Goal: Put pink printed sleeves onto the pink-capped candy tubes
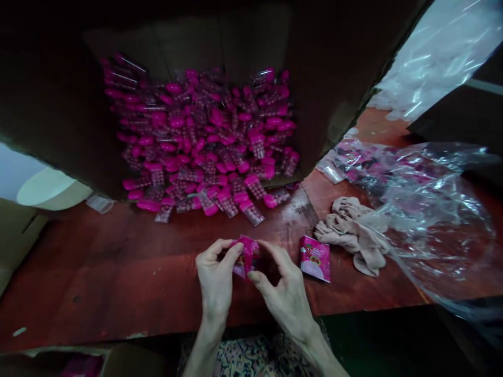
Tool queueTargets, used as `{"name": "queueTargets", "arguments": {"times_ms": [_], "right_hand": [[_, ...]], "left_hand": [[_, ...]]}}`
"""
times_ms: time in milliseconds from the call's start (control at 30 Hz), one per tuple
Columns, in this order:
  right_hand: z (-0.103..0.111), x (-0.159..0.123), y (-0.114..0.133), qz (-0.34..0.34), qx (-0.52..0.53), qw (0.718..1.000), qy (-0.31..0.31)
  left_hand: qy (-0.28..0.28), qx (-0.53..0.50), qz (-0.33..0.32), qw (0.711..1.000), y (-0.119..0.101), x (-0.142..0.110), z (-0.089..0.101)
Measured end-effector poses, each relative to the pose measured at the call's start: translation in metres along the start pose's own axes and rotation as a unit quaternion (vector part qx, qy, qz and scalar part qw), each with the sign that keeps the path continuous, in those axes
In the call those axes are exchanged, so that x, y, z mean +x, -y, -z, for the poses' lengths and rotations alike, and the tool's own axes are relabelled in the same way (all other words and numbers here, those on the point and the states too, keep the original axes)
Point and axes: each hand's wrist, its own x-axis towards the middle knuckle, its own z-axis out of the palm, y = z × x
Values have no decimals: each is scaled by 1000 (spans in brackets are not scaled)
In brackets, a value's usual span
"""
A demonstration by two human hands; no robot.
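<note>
so going left to right: a pale bowl (55, 189) sits at the far left, with a clear plastic piece (99, 203) just beside it on the reddish tabletop (129, 256). next is the big dark cardboard box (334, 78), opening facing the person, with a heap of pink-capped tubes (212, 141) spilling over its lower edge. right in front of that is the work: the left hand (216, 272) has a pink printed piece (247, 254) pinched between thumb and fingers, near the front of the table. the right hand (283, 285) meets the piece's right side, thumb low and index high, but i can't tell if it's really gripping or just steadying. my guess is the step is folding or shaping the piece, and the next move calls for lining up its edges with both sets of fingertips. can't make out what's inside. further right lies a pink printed pack (315, 259), then a crumpled beige cloth (356, 233), then a clear plastic bag (436, 193).
</note>
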Motion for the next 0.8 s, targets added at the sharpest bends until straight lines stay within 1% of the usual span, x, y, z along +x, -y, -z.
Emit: {"name": "queueTargets", "arguments": {"times_ms": [67,100,167,200,267,333,400,467,533,600,700,800], "right_hand": [[-4,2,5,-60,68,995,35],[-7,2,6,-88,90,991,41],[-11,1,6,-128,114,985,37],[-13,0,5,-137,120,983,32],[-14,-2,0,-139,133,981,34],[-12,-2,-4,-134,134,981,44],[-10,0,-5,-126,124,983,55],[-7,3,-4,-109,110,985,70],[-5,5,0,-82,101,987,93],[-6,6,4,-71,97,987,105],[-12,6,9,-99,97,986,93],[-17,8,10,-119,96,984,92]], "left_hand": [[-22,-22,12,999,0,-1,-2],[-33,-42,20,998,-1,-2,-2],[-42,-96,41,994,-1,-3,-2],[-37,-125,55,990,-2,-2,-1],[-6,-172,92,981,-5,-1,3],[41,-189,124,973,-7,1,8],[83,-181,137,970,-7,3,12],[99,-171,133,971,-6,5,13],[79,-176,127,973,-4,5,13],[45,-188,127,973,-3,4,11],[21,-209,142,967,-5,2,9],[29,-231,155,960,-7,3,11]]}}
